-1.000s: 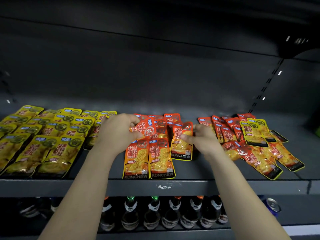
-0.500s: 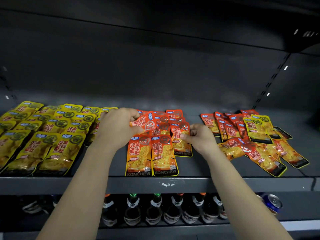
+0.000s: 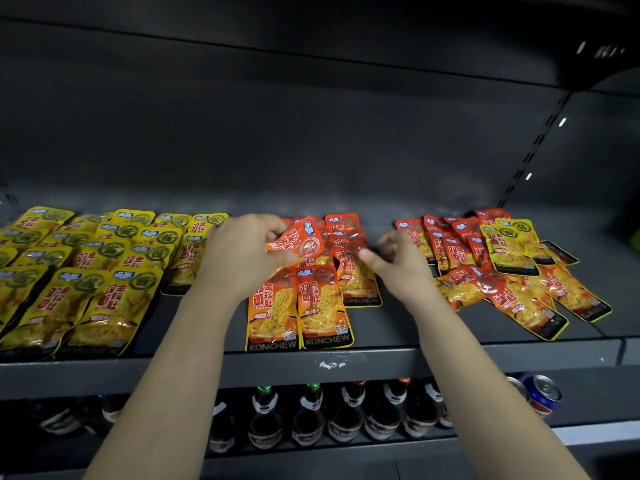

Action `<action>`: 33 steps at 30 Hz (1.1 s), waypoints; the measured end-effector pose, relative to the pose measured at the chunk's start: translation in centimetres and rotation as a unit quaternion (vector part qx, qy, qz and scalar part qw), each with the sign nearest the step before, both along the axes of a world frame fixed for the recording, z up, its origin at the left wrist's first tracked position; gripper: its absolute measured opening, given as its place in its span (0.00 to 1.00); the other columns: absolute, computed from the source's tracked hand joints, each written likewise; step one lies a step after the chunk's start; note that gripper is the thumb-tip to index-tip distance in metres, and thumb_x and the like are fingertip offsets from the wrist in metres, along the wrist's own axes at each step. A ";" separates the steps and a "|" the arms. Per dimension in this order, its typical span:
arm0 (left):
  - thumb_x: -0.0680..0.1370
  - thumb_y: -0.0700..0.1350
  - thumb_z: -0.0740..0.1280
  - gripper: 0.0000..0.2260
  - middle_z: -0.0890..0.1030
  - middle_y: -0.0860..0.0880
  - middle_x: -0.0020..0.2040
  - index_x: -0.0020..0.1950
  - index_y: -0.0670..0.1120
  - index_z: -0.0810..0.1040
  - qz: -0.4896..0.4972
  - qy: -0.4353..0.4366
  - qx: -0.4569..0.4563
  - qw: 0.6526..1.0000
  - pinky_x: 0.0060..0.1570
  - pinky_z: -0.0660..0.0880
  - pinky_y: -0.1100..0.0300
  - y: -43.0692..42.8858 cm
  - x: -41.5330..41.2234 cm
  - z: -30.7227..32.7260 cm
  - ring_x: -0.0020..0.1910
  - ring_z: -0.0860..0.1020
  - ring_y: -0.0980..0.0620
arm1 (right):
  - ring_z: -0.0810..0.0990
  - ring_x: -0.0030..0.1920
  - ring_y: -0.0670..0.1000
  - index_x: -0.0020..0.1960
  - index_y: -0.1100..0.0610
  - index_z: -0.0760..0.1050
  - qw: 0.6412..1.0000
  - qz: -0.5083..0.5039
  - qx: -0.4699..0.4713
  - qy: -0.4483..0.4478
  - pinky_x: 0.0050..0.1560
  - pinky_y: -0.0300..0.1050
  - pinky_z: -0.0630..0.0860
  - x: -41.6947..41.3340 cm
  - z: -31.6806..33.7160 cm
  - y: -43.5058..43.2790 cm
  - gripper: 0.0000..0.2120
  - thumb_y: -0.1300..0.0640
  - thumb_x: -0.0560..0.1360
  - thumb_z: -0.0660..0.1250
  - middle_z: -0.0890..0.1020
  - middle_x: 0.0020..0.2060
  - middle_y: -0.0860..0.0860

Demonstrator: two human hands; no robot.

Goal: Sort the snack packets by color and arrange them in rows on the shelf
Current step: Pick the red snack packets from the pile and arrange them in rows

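Yellow packets (image 3: pixel 86 289) cover the shelf (image 3: pixel 388 327) on my left, orange rows (image 3: pixel 301 313) fill the middle, and a jumbled pile (image 3: pixel 512 282) crowds the right. Bare strips on either side of the orange rows give room; my forearms (image 3: pixel 194 341) cross over them. Bare shelf also runs behind all the packets, and the space above them is open up to the back wall (image 3: pixel 311 133).

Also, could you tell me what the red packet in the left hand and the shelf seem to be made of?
Red packet: probably thin glossy plastic film; it crinkles and glints. Shelf: likely painted metal, matte dark grey, with white chips on its front edge.
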State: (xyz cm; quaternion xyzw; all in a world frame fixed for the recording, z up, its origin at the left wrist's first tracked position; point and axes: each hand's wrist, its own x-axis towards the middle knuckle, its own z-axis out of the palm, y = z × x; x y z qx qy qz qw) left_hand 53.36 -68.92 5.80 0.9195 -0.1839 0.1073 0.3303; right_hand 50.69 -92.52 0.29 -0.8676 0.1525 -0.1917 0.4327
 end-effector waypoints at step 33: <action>0.73 0.55 0.73 0.12 0.83 0.54 0.48 0.53 0.53 0.80 -0.014 0.006 0.088 0.996 0.49 0.78 0.53 0.2 1.3 -0.5 0.48 0.80 0.52 | 0.83 0.45 0.51 0.49 0.58 0.75 0.963 0.158 0.215 0.042 0.48 0.49 0.80 -2.9 3.3 -1.2 0.09 0.68 0.73 0.70 0.85 0.44 0.53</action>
